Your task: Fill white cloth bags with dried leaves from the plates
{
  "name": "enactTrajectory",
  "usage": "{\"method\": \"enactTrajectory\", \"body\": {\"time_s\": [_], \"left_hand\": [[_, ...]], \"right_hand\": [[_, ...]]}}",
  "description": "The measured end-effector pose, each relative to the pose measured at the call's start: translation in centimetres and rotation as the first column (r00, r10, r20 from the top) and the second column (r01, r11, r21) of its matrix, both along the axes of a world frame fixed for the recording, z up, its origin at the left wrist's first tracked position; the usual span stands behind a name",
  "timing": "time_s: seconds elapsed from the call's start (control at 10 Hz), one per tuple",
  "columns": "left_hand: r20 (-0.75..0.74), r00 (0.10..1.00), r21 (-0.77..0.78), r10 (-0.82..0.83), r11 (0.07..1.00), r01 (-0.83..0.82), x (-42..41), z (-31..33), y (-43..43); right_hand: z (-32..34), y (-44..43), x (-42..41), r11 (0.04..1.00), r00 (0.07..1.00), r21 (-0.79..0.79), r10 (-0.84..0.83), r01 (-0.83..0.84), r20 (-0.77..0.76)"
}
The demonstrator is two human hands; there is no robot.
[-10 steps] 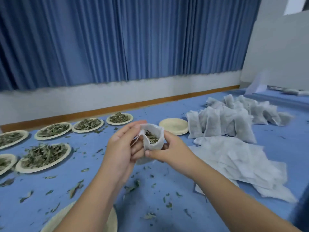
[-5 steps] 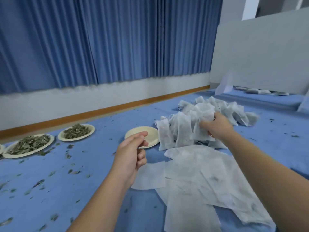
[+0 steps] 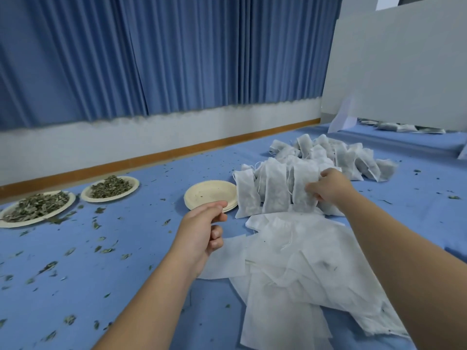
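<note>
No text, label, brand, number or sign is readable; the cloth bags, plates and curtain show plain surfaces.

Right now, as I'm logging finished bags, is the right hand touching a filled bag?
Touching. Head view: the right hand pinches a filled bag in the front row.

This is a plain indoor room set up for packing by hand. Long pleated blue curtains hang from nine to twelve o'clock, and a grey upright panel stands at two. A wide blue cloth-covered surface holds round cream paper plates of dried green leaves at ten o'clock. Toward one o'clock are heaped filled white cloth bags, with flat empty white cloth bags nearer.
</note>
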State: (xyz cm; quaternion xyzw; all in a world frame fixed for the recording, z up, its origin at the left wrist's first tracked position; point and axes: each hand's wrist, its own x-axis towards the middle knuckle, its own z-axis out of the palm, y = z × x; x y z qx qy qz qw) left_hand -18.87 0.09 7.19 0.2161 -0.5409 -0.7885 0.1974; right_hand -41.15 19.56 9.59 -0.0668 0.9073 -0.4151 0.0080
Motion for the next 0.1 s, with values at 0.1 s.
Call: {"method": "enactTrajectory", "body": {"time_s": [0.1], "left_hand": [[-0.009, 1.0, 0.002, 0.012, 1.0, -0.012, 2.0, 0.59, 0.06]], "right_hand": [[0.63, 0.81, 1.45, 0.998, 0.996, 0.042, -0.042, 0.045, -0.074]]}}
